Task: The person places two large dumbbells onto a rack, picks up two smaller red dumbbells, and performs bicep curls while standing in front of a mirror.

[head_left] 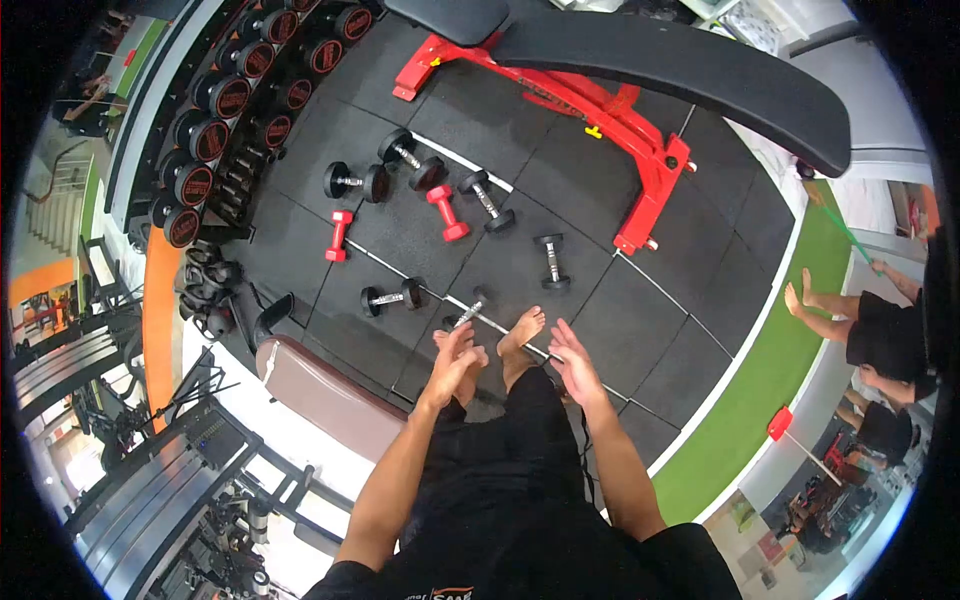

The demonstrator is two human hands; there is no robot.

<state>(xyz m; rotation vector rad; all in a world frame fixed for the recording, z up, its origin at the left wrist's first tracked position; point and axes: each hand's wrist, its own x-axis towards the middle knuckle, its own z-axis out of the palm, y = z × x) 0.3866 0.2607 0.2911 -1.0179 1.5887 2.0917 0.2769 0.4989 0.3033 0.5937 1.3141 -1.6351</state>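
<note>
Left hand (456, 366), right hand (574, 364): grips empty, fingers loosely spread. I'd take silver-handled, black-headed dumbbell (471, 312) mid-handle, clear of bare feet (522, 329).

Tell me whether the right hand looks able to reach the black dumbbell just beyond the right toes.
Probably yes, with a bend: the right hand looks empty, and nothing visible blocks the black dumbbell on the floor.

floor (660, 350) | six black dumbbells (552, 262) | two red dumbbells (447, 213) | bench (660, 60)
</note>
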